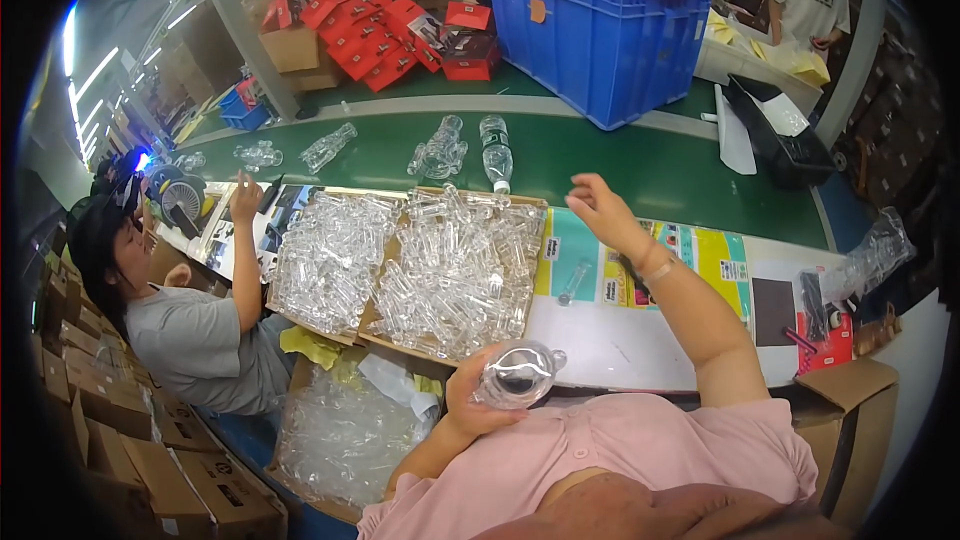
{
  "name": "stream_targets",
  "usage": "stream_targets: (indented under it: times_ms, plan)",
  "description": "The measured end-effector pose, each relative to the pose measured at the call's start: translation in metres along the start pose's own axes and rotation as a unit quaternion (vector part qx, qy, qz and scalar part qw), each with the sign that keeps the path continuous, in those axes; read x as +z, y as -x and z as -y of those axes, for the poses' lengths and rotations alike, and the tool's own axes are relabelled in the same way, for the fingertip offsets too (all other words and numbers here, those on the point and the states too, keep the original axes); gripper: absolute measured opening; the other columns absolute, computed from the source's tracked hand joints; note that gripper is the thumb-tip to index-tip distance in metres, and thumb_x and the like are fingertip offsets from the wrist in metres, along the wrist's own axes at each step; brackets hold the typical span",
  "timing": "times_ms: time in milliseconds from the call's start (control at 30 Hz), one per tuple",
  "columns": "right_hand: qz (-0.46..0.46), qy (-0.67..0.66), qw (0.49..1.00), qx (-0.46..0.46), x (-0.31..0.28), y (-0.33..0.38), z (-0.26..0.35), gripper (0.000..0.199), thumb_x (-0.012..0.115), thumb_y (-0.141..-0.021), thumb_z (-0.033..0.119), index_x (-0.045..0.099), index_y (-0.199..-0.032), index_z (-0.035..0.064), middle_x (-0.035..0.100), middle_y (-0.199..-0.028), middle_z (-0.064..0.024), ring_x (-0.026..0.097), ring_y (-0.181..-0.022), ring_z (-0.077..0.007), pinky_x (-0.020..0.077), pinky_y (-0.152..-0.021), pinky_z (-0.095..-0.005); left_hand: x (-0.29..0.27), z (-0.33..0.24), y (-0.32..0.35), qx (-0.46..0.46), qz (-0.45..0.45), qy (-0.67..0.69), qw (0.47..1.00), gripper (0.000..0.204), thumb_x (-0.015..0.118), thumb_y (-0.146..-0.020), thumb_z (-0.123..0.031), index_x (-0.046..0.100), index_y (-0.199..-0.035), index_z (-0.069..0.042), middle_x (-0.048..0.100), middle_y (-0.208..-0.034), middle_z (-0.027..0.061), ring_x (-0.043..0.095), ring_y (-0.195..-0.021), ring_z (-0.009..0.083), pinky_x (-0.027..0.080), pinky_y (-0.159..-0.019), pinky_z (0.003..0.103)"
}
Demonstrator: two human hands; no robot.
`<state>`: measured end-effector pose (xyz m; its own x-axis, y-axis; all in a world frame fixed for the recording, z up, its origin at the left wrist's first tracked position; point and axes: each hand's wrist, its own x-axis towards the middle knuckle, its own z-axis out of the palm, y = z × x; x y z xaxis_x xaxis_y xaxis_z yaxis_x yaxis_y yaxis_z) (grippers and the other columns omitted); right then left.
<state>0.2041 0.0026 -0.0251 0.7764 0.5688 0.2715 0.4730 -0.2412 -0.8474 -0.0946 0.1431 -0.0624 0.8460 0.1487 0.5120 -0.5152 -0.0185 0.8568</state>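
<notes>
I see my left hand point(470, 402) low in the view, close against my pink top, its grip wrapped around a clear plastic bottle-shaped piece with a short neck point(515, 374). The piece lies roughly level, its long axis running left to right, with the neck end pointing to my right and slightly away from me. The fingers curl under and behind its rounded body, so the grip is pinching the piece rather than spread.

My right hand point(600, 208) is raised above the tabletop point(610, 345), well apart from the left. Its fingers are loosely spread and bent, holding nothing that I can make out.

Between the two hands sits a shallow brown cardboard tray heaped with clear plastic parts point(535, 280), just beyond the held piece. A single small clear tube point(573, 282) lies on coloured paper sheets point(700, 255) to the right of the tray, near my right forearm. Below the tabletop edge, a cardboard box lined with clear plastic bags point(340, 435) stands to the left of my left hand.

Beyond the tray runs a green conveyor belt point(620, 165) carrying a few clear bottles point(495, 150), and behind it stands a large blue plastic crate point(600, 40). A person in a grey shirt point(200, 340) sits to my left with one hand point(245, 198) lifted.
</notes>
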Motion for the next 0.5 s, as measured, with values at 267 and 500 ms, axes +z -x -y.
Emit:
stream_targets:
  times_ms: [267,500]
  plan:
    - [0.123,0.23,0.955,0.143,0.106,-0.14,-0.03,0.092,0.057,-0.078,0.047,0.009,-0.133,-0.0085,0.056,-0.106,-0.0276,0.057,-0.096,-0.0374,0.0459,-0.081,-0.0391,-0.024,-0.02,-0.001,-0.109,-0.154,0.13,0.973,0.077,0.085,-0.051,-0.014,0.047,-0.115,0.006,0.058,-0.106,0.013,0.056,-0.099,0.0196,0.044,-0.087,0.033]
    - [0.196,0.311,0.902,0.224,0.13,-0.179,-0.058,0.092,0.063,-0.074,0.037,0.009,-0.128,-0.0139,0.053,-0.109,-0.0297,0.057,-0.097,-0.0365,0.046,-0.082,-0.0348,-0.034,-0.002,0.008,-0.05,-0.207,0.114,0.97,0.082,0.086,-0.055,-0.02,0.04,-0.118,0.006,0.055,-0.111,0.0164,0.056,-0.1,0.024,0.045,-0.088,0.037]
